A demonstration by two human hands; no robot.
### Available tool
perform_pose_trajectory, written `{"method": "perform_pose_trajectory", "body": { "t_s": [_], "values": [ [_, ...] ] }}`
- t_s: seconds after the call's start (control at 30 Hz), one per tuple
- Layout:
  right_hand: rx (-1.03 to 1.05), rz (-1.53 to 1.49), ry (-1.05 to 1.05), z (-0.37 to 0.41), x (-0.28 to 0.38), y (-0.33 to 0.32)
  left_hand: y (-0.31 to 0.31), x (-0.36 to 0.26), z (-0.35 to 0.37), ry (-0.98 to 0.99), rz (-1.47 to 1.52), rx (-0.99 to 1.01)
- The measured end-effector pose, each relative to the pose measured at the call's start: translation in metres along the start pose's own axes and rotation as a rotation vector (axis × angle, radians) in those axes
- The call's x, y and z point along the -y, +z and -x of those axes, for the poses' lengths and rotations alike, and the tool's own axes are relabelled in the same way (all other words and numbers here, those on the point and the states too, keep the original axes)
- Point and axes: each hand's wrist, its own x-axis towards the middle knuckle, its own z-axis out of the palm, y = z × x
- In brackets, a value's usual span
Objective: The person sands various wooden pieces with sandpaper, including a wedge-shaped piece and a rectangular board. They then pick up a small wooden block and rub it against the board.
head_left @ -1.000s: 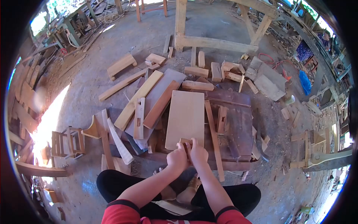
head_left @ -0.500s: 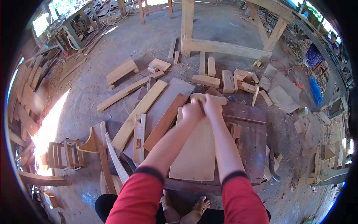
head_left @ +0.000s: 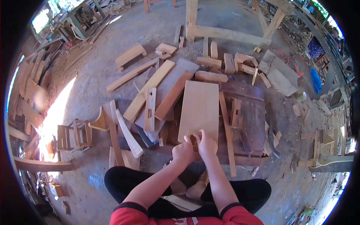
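Observation:
A pale rectangular board (head_left: 200, 108) lies lengthwise in front of me on a low dark wooden surface (head_left: 252, 119). At the board's near end, my left hand (head_left: 183, 152) and my right hand (head_left: 206, 144) are closed side by side around a small wooden block (head_left: 194, 135). Most of the block is hidden by my fingers. Beyond the board's far end lies a short thick wood piece (head_left: 211, 77). To the board's right is a long narrow strip (head_left: 227, 134); to its left, a reddish plank (head_left: 173, 95).
Several planks and offcuts lie farther left, including a yellowish plank (head_left: 149, 91) and a slotted piece (head_left: 150, 109). A wooden bench frame (head_left: 228, 34) stands beyond. Right of the dark surface lies a curved dark tool (head_left: 272, 140). My crossed legs are close below my hands.
Both hands have come back from the board's far end to its near end, with the small block between them. The view has shifted, and my folded legs now show.

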Motion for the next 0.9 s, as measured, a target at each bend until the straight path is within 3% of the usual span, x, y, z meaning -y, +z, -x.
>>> {"method": "perform_pose_trajectory", "body": {
  "t_s": [0.07, 0.2, 0.27, 0.33, 0.4, 0.43, 0.47, 0.53, 0.57, 0.63, 0.7, 0.77, 0.9],
  "values": [
    [-0.102, -0.032, -0.004, 0.012, 0.002, 0.002, -0.002, 0.001, 0.009, 0.019, -0.019, -0.002],
    [-0.095, -0.003, 0.049, -0.034, 0.014, 0.003, 0.0, 0.003, -0.037, -0.001, -0.107, -0.051],
    [-0.149, 0.036, -0.023, -0.092, 0.019, 0.004, -0.019, -0.004, -0.085, -0.021, 0.003, -0.162],
    [-0.064, -0.002, 0.019, -0.171, 0.031, -0.011, -0.035, -0.012, -0.163, 0.003, -0.025, -0.273],
    [-0.169, -0.12, -0.084, -0.274, 0.021, 0.001, -0.048, -0.02, -0.26, 0.088, -0.03, -0.554],
    [-0.194, -0.077, -0.108, -0.305, 0.032, -0.014, -0.069, -0.025, -0.299, -0.008, 0.019, -0.337],
    [-0.069, -0.021, -0.087, -0.341, 0.037, -0.017, -0.087, -0.033, -0.312, -0.007, -0.031, -0.314],
    [-0.137, -0.056, -0.178, -0.37, 0.037, -0.023, -0.111, -0.046, -0.317, -0.01, -0.047, -0.371],
    [-0.151, -0.088, -0.269, -0.363, 0.046, -0.03, -0.12, -0.046, -0.306, -0.049, -0.06, -0.388],
    [-0.089, -0.077, -0.241, -0.331, 0.051, -0.038, -0.123, -0.034, -0.279, -0.055, -0.028, -0.32],
    [-0.143, -0.186, -0.202, -0.281, 0.054, -0.035, -0.113, -0.014, -0.239, 0.076, -0.032, -0.385],
    [-0.032, -0.222, -0.113, -0.202, 0.059, -0.036, -0.099, -0.003, -0.171, 0.066, -0.054, -0.284],
    [-0.006, -0.134, -0.066, -0.063, 0.037, 0.001, -0.053, 0.018, -0.045, -0.014, 0.022, 0.002]
  ]
}}
